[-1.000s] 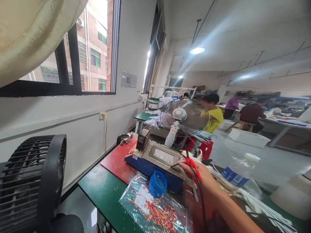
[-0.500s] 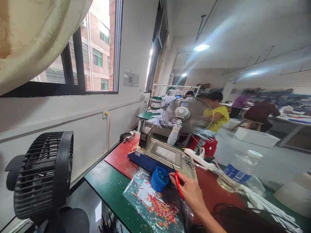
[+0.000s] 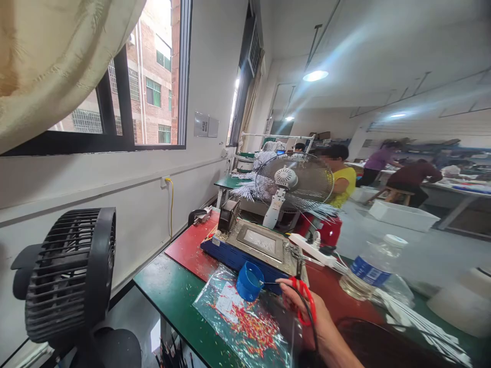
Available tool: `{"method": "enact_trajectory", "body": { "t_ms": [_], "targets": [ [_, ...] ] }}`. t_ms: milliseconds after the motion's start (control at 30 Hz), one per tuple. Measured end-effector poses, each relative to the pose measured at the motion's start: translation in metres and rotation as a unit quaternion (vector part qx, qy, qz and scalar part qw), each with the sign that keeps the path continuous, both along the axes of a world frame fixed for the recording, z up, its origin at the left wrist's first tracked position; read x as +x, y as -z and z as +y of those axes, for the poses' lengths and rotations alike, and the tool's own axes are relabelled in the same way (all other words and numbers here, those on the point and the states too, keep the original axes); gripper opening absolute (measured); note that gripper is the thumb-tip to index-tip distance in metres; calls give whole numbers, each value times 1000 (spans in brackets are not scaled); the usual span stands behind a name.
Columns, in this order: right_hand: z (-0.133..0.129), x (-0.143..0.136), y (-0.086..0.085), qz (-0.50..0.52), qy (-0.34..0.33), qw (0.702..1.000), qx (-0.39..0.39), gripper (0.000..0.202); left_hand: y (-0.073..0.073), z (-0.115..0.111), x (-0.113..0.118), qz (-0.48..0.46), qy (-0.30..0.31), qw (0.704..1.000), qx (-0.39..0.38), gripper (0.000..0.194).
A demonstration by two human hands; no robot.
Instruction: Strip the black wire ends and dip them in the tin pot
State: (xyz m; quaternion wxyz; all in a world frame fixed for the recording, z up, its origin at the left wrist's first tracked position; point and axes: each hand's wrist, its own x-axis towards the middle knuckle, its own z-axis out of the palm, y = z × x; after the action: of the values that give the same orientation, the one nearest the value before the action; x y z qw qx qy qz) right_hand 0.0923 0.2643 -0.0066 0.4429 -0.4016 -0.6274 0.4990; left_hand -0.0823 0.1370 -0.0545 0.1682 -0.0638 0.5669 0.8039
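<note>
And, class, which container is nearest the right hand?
The blue cup, just left of the right hand; the clear bottle and the white tub on the floor are both farther away.

cup (image 3: 246, 292): smooth plastic | bag (image 3: 206, 302): glossy film | machine top (image 3: 283, 253): dull metal

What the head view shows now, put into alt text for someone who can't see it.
A right hand holds a red-handled tool and a black cord, the cord's end pointing at a blue cup by a blue box with a metal top. Red and yellow bits lie on a clear bag; behind are a white fan and people.
</note>
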Motion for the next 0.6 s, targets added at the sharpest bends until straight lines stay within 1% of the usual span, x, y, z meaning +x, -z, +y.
{"method": "enact_trajectory", "body": {
  "t_ms": [67, 133, 233, 300, 367, 400, 500, 600],
  "targets": [
    [-5, 3, -1, 38, -15, 999, -26, 41, -5, 15, -9, 9, 14, 1000, 3, 38],
    [-10, 5, -4, 69, -36, 995, -57, 41, -10, 25, -16, 13, 28, 1000, 2, 37],
    [-19, 8, -11, 128, -67, 979, -141, 40, -14, 25, -21, 14, 47, 999, -4, 36],
    [-24, 9, -14, 175, -82, 962, -191, 41, -12, 14, -18, 11, 61, 998, -11, 36],
    [-27, 11, -14, 206, -89, 951, -213, 41, -4, -4, -12, 5, 75, 997, -20, 36],
    [-27, 12, -14, 216, -91, 947, -217, 40, 2, -14, -8, 1, 83, 996, -25, 36],
    [-28, 15, -12, 245, -100, 937, -230, 33, 23, -47, 4, -13, 104, 994, -40, 26],
    [-30, 19, -12, 268, -109, 927, -239, 31, 44, -72, 12, -23, 132, 990, -48, 22]
  ]
}}
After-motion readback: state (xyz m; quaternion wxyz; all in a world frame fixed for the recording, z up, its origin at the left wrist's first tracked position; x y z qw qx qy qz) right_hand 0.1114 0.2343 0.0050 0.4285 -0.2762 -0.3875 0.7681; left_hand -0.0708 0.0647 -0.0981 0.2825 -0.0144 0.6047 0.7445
